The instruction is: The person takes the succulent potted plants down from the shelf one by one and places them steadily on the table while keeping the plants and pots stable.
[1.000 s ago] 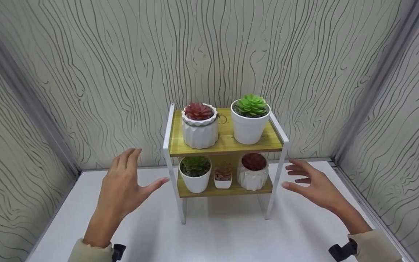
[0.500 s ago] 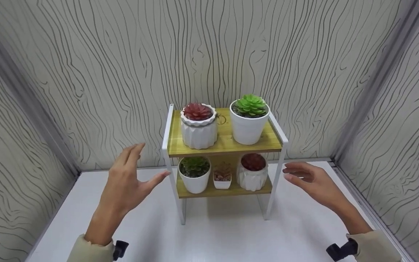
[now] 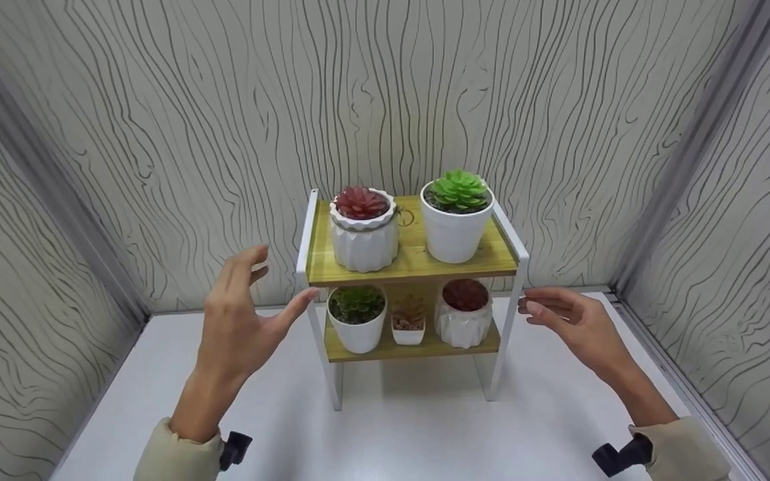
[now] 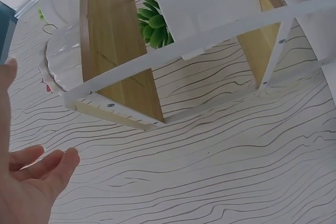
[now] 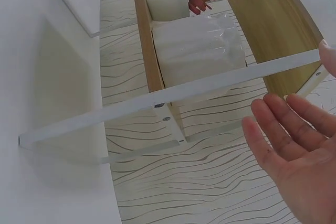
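A two-tier shelf rack with wooden boards and a white metal frame stands in the middle of the head view. My left hand is at its left side, fingers spread, thumb tip right at the frame's left upright. On the other side, my right hand has its fingertips right by the right upright, the fingers lightly bent. The top board bears a red succulent in a ribbed white pot and a green succulent in a smooth white pot.
Below, the lower board carries a dark green plant in a white pot, a small square pot and a red plant in a faceted pot. The white table meets wood-grain patterned walls on three sides.
My left hand has moved up and right, closer to the rack's left upright. My right hand has come slightly left to the right upright, its fingers drawing together. The rack and pots stay put.
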The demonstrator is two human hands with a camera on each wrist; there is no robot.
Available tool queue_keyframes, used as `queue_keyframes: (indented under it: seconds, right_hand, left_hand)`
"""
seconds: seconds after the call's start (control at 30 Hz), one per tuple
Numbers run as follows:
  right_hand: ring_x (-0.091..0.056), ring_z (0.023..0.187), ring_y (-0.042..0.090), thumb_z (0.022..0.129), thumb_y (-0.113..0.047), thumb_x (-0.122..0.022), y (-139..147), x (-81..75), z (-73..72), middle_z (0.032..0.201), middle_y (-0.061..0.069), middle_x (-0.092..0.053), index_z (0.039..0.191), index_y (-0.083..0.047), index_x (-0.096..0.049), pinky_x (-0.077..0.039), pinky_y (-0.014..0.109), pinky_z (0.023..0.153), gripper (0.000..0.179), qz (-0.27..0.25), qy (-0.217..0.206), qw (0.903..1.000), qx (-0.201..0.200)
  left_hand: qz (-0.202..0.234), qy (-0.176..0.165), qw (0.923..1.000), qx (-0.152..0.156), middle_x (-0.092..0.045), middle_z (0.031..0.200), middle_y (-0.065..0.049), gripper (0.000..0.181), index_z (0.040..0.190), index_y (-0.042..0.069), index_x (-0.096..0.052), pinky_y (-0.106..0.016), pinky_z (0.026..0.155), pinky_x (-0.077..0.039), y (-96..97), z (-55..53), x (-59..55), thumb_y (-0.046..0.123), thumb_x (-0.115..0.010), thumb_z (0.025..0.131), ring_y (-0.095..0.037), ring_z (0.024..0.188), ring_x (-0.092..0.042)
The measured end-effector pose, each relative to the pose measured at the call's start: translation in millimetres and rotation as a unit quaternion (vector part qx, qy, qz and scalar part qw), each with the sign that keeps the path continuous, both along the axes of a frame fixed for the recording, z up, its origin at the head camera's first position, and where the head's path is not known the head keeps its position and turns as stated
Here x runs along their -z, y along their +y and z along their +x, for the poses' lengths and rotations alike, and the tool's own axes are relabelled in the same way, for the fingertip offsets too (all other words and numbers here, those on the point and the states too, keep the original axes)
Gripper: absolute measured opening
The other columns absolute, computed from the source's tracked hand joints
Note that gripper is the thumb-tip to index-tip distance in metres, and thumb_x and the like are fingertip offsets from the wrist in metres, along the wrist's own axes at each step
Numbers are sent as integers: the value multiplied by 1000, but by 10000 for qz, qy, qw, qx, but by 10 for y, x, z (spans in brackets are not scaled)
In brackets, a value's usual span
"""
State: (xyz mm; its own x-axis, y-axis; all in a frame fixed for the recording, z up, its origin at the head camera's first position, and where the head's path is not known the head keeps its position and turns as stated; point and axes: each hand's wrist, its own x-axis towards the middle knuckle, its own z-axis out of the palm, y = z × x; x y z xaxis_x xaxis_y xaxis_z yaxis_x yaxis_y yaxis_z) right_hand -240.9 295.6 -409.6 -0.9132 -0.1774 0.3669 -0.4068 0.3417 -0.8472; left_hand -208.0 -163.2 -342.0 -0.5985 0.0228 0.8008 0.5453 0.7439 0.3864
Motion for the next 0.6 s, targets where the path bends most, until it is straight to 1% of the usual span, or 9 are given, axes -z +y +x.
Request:
queue_keyframes:
  seconds: [0.07,0.1,0.23,0.33,0.4,0.47,0.6]
  right_hand:
    - [-75,105,2,104,-9,-65,-8,-3,3,116,-15,-76,131,7,-65,-60,19,90,32,-82,16,10000,-41]
    - [-75,106,2,104,-10,-65,-13,-5,4,116,-15,-76,132,7,-64,-60,19,90,32,-91,30,9999,-49]
    - [-75,107,3,105,-10,-64,-37,-14,11,118,-7,-78,132,8,-64,-60,21,90,33,-156,59,9999,-36]
    - [-75,107,4,105,-11,-63,-62,-24,14,118,-6,-77,133,7,-64,-61,21,90,32,-193,69,9998,-1]
    - [-75,108,7,106,-11,-63,-82,-33,15,118,-8,-77,133,7,-63,-61,22,90,33,-244,64,9997,9]
    - [-75,109,8,106,-12,-62,-102,-42,19,118,-10,-76,134,7,-62,-61,24,92,34,-354,13,9994,-4]
    - [-76,108,9,107,-12,-61,-125,-48,39,118,-11,-76,134,11,-60,-61,24,93,35,-602,-115,9981,40]
  left_hand:
    - [157,91,9998,36,-67,132,-24,78,137,-9,-58,-41,99,-60,31,2,-25,28,-94,80,-37,124,-67]
    - [239,127,9996,62,-67,131,-24,76,137,-9,-59,-40,99,-59,47,4,-39,27,-94,80,-37,123,-67]
    - [657,100,9974,286,-69,129,-22,72,137,-9,-60,-34,101,-58,130,21,-108,20,-94,80,-35,123,-68]
    - [1006,-78,9937,481,-70,129,-21,74,141,-7,-58,-31,102,-58,210,37,-174,17,-93,81,-33,123,-68]
    - [1189,-198,9913,527,-70,129,-20,76,143,-5,-57,-32,102,-58,264,46,-213,17,-93,81,-33,124,-68]
    - [1364,-330,9887,518,-70,130,-20,79,145,-3,-55,-33,103,-58,319,53,-242,19,-94,80,-33,125,-68]
    - [1742,-580,9823,385,-69,133,-19,82,145,-2,-56,-35,104,-58,438,70,-276,25,-96,78,-33,126,-68]
